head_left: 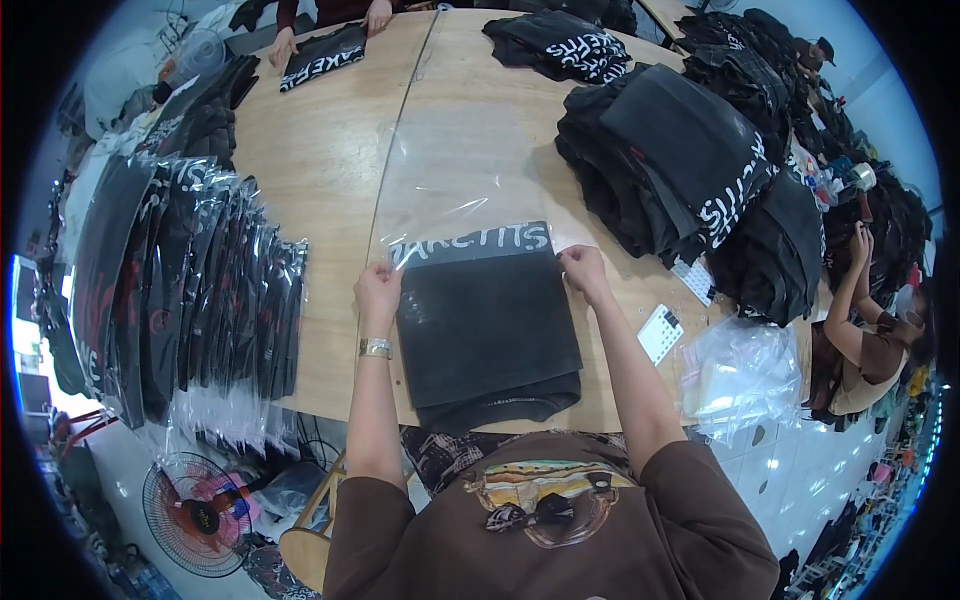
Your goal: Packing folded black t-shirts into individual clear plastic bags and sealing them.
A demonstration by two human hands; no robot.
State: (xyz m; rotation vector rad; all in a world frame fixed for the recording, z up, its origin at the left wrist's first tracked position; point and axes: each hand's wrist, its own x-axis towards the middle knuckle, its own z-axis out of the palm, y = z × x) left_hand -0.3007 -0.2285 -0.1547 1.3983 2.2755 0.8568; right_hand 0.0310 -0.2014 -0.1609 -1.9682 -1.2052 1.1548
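On the table in front of me lies a folded black T-shirt [490,330] with white lettering along its far edge. Its neckline faces me at the near end. A clear plastic bag [465,190] stretches beyond the far edge of the shirt; how far it covers the shirt is hard to see. My left hand [377,295] is closed in a pinch at the left edge, by the lettering. Opposite it, my right hand [583,272] pinches at the right edge. The fingers appear to grip the bag's sides, close against the shirt.
Bagged black garments [190,300] stand in a row at left. Piles of folded black shirts [660,150] fill the right side. Nearby are white cards [660,333] and loose clear bags [745,375]. Across the table another person's hands [283,47] touch a black shirt. A fan [198,515] stands lower left.
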